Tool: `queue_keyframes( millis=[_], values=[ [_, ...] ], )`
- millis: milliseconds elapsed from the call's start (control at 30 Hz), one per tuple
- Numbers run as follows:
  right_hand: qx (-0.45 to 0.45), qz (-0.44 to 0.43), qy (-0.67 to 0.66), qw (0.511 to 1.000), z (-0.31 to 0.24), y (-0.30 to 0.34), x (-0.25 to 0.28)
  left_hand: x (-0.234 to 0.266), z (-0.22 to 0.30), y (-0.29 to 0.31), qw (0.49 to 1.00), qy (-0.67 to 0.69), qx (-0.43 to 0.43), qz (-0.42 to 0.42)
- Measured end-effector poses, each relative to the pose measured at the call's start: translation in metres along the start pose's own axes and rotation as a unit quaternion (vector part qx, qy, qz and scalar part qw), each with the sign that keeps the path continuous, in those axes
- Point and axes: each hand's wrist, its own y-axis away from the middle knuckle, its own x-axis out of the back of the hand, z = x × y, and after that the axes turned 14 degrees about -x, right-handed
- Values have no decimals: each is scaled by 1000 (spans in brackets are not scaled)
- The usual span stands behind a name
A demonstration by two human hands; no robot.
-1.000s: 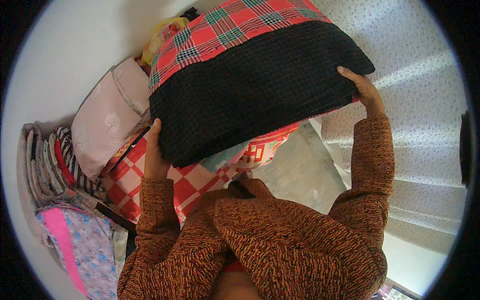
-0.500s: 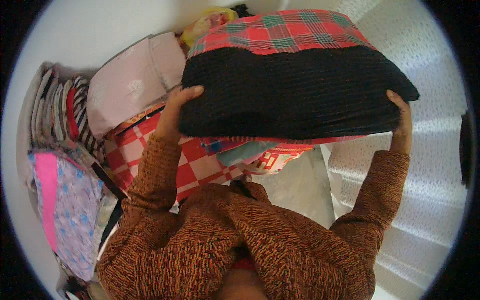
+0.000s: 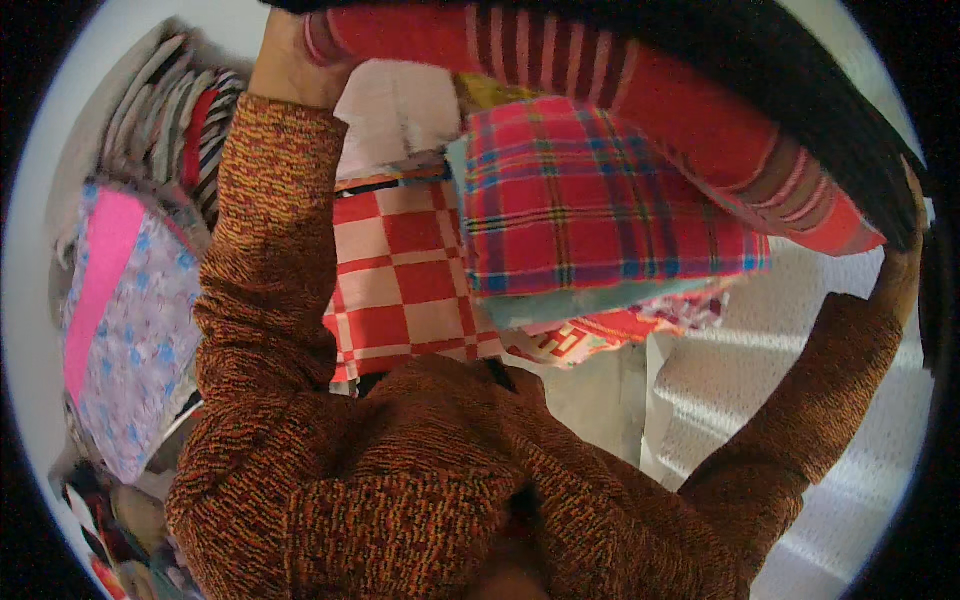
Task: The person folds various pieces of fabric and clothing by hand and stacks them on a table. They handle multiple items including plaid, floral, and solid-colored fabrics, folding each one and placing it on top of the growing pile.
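I hold a lifted stack of folded cloths between my two hands at the top of the view. Its upper layer is a black ribbed cloth, and a red striped cloth shows on the underside. My left hand grips the left end, its fingers mostly hidden. My right hand is closed on the right end, fingers partly hidden behind the fabric. Below the stack lies a folded red and blue plaid cloth, on top of a pale green cloth and other folded pieces.
A red and white checked cloth lies by my left forearm, with a pale pink cloth behind. Folded fabrics stand piled at the far left, near a blue-flowered cloth with a pink band. A white patterned curtain hangs right.
Both hands have raised the stack up and outward, tipping it so its red striped underside shows. The plaid cloth beneath is now uncovered. The view has shifted somewhat.
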Motion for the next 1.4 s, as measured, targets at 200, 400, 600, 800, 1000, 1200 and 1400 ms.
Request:
queue_keyframes(
  millis=[200,400,600,800,1000,1200,1400],
  values=[
    [233,-162,179,942,-17,-62,-77,62,69,-35,1000,-6,6,24],
    [155,-163,-86,971,-19,-1,-320,137,130,-55,999,-39,27,19],
    [106,-209,-193,953,87,16,-458,238,118,-43,991,-71,113,22],
    [-92,-149,109,979,357,-8,-587,416,-36,83,903,-310,294,48],
    [-339,-217,-167,900,416,52,-631,491,-79,185,772,-443,386,244],
    [-331,-155,-91,927,383,39,-624,396,-60,122,782,-467,358,208],
    [-22,-98,-94,991,289,71,-641,446,-75,115,829,-495,231,119]
  ],
)
